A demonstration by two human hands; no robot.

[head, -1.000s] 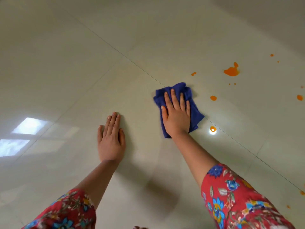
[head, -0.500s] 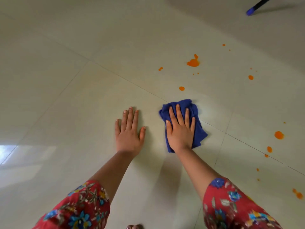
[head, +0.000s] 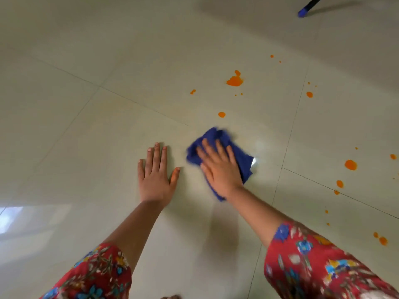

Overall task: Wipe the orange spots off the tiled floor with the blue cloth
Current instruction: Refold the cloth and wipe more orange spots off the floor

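Blue cloth lies under the right hand, which presses it, spread flat. The left hand rests wide on the tiled floor. Orange spots sit far right.

tiled floor: no text or signs readable.
blue cloth: no label readable.
sleeves: flower print, no words.

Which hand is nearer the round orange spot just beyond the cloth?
Right. The right hand, flat on the blue cloth, is just short of the spot; the left hand rests on the floor farther left.
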